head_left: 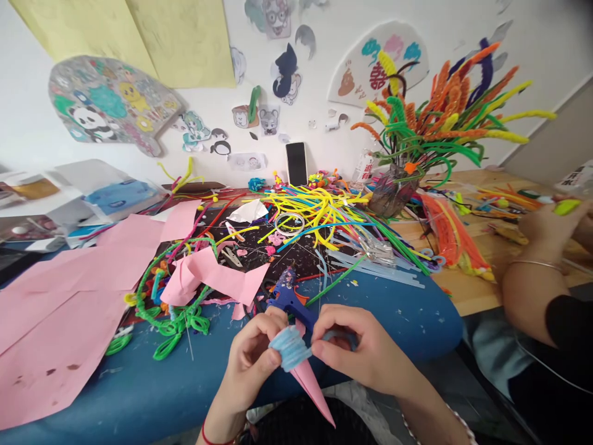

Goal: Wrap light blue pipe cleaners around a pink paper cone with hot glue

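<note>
My left hand [254,355] grips a pink paper cone [314,390] at its wide end, the point aimed down and to the right. Several turns of light blue pipe cleaner [291,348] are wound round that wide end. Between thumb and fingers, my right hand [354,343] pinches the loose end of the same pipe cleaner, close to the coil. Just behind the hands lies a blue glue gun [288,295], its nozzle toward the back; my hands partly hide it.
Pink paper sheets [65,303] cover the left side. A bundle of yellow pipe cleaners [319,210], a phone [296,164] and a vase [393,188] of pipe-cleaner stems stand or lie behind. At right, another person's hands [551,225] hold something yellow-green.
</note>
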Demonstrator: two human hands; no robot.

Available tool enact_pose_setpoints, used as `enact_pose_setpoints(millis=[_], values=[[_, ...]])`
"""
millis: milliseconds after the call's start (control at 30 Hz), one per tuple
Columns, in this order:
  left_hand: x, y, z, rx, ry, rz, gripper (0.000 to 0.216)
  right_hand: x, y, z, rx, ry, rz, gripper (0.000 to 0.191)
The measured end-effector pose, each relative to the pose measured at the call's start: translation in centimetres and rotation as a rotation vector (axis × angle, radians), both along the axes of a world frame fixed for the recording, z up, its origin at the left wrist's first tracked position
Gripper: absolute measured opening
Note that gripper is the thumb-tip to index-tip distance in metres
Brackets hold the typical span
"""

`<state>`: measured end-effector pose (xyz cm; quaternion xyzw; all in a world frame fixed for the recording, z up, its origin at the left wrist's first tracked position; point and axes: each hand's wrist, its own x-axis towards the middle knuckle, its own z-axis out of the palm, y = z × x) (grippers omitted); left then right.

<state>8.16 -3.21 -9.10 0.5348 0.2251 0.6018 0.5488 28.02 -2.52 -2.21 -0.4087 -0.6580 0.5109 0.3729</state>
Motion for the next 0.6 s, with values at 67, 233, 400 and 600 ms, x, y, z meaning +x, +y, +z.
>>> enact_pose_setpoints(millis=[67,233,400,600], values=[[0.4,0.1,-0.2,-0.015,-0.041,0.002,0.026,-0.1,0.1,-0.4,-0.082,0.075,0.023,0.005],[1.1,0.4,-0.3,0.009,-0.068,0.007,0.03,-0.1,0.7,-1.3,-0.207,0.188,0.133,0.023],[1.1,0.5,-0.6,0.043,-0.087,-0.012,0.028,0.4,1.5,-1.8,-0.266,0.251,0.231,0.036],[0.8,0.5,-1.1,0.026,-0.134,-0.053,0.025,0.6,2.3,-2.1,-0.329,0.336,0.374,0.045]])
